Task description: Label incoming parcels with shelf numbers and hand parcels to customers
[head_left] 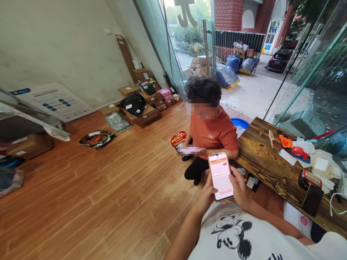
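Note:
A smartphone (221,180) with a lit white and pink screen is held upright in front of my chest. My left hand (206,194) wraps its lower left side, the thumb lying over the screen's edge. On the other side my right hand (238,186) grips the right edge, its thumb resting against the screen. The fingers behind the phone are mostly hidden. Just beyond it, a person in an orange shirt (210,130) sits low, holding a blurred flat object (189,150) in their hands.
On my right a wooden table (260,155) bears a knife (271,139), orange tape dispensers (286,141), a scanner-like device (309,179) and a dark phone-like slab (312,199). Cardboard boxes (146,115) and parcels line the left wall. A glass door (189,36) stands beyond the person.

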`<state>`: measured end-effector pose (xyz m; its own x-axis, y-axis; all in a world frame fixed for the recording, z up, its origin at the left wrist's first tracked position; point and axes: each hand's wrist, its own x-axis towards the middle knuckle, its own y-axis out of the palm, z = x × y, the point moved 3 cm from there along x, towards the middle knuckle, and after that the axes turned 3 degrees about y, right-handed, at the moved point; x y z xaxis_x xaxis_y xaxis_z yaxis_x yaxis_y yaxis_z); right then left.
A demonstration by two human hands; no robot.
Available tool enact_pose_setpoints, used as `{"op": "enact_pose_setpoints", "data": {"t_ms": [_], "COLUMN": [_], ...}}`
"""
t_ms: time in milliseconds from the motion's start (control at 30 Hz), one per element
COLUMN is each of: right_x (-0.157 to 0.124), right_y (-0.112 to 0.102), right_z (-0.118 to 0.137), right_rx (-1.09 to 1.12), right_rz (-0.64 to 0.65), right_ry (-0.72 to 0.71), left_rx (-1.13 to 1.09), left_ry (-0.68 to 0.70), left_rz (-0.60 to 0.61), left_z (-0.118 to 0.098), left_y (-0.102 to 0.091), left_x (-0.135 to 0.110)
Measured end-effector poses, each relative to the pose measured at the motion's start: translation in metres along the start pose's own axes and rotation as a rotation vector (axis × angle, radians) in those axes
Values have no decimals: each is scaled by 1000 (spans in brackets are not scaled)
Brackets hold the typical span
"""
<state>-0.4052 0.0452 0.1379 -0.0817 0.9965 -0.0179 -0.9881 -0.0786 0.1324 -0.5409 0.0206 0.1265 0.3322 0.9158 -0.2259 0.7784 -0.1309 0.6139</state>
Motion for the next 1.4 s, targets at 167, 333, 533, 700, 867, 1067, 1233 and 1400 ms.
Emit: {"op": "enact_pose_setpoints", "data": {"t_ms": [167,333,533,700,867,1067,1233,1400], "right_x": [13,2,-15,-11,5,43,62,58], "right_y": [6,0,-7,-7,-3,25,79,186], "right_z": [0,-3,-11,-18,-23,-20,-23,-46], "right_rx": [60,-12,-275,-313,-172,28,44,142], "right_rz": [-33,-23,20,53,120,414,441,439], "right_ry": [164,-17,-401,-433,-226,227,283,350], "left_rx": [16,-9,-33,-76,-110,-173,-277,-288], "left_ry": [-2,11,42,47,90,137,204,325], "left_rz": [-22,-6,6,20,-59,-226,-280,-363], "left_z": [6,3,-4,-6,-9,-6,-15,-56], "left_y": [-6,-6,-6,-8,-11,-31,-72,-149], "left_x": [2,2,2,2,3,-1,-15,-53]}}
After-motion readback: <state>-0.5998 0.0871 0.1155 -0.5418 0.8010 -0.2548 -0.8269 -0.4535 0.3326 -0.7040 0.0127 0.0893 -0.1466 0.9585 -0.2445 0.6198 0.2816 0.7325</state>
